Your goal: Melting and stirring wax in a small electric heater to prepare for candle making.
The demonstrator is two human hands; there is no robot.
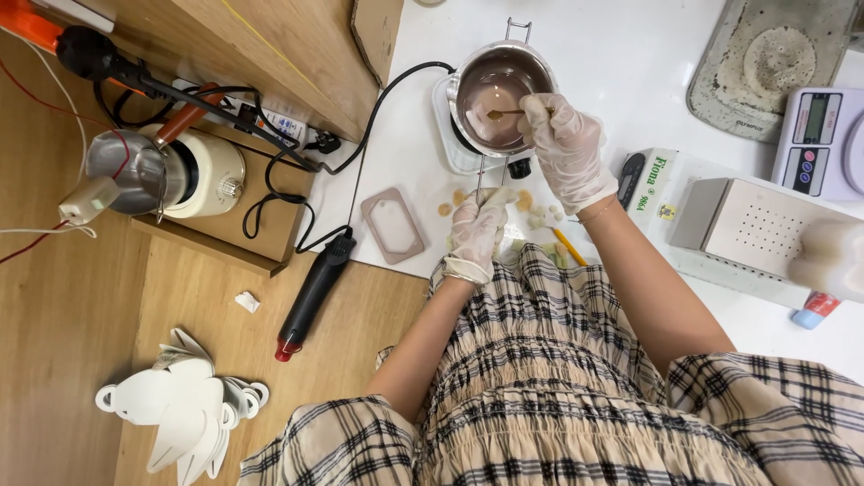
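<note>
Steel melting pot (498, 90): round, polished, wire handle, filled with glossy brown liquid; seated on a small white hotplate (450, 144) upon the white table (612, 63).

Right hand (565, 144), thin translucent glove, just beside the pot's rim: fingers pinched on a slim stick (511, 112) reaching into the liquid.

Left hand (475, 232), gloved, below the pot: curled around the pot's thin metal handle (490, 184).

Pale wax-like chunks (531, 209), irregular, scattered below the pot. Pink rectangular mould (392, 225) left of it; black heat gun (313, 292) farther down-left.
</note>
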